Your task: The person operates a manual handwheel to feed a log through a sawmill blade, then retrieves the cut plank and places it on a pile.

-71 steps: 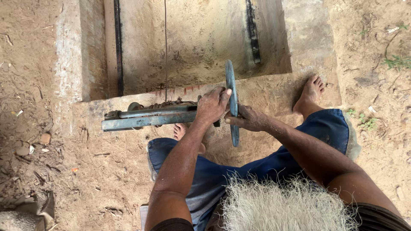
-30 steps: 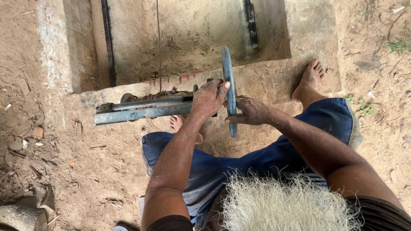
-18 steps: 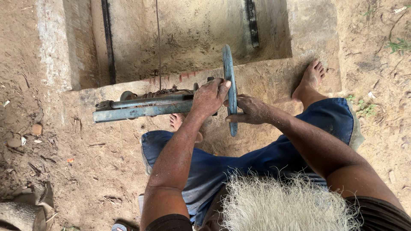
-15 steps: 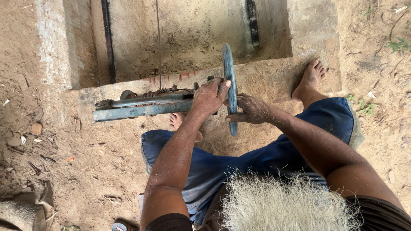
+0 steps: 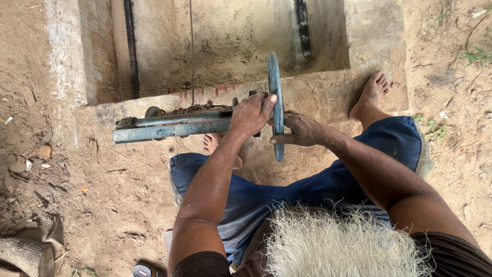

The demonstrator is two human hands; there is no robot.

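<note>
A blue-grey metal wheel (image 5: 275, 87) stands on edge at the end of a long blue metal frame (image 5: 169, 128) that lies across a concrete ledge. My left hand (image 5: 251, 113) grips the wheel's rim near the hub, fingers curled over it. My right hand (image 5: 297, 128) holds the rim's lower part from the right side. A bundle of pale fibre (image 5: 343, 246) rests at my waist, over my blue shorts (image 5: 307, 190).
A concrete pit (image 5: 225, 41) with two dark vertical rails and a thin cord lies beyond the ledge. My bare feet (image 5: 371, 95) rest on sandy ground. Stones and debris (image 5: 31, 159) lie at left, and a sack-like object (image 5: 25, 251) sits at bottom left.
The view has shifted slightly; both hands stay on the wheel, in nearly the same grip.
</note>
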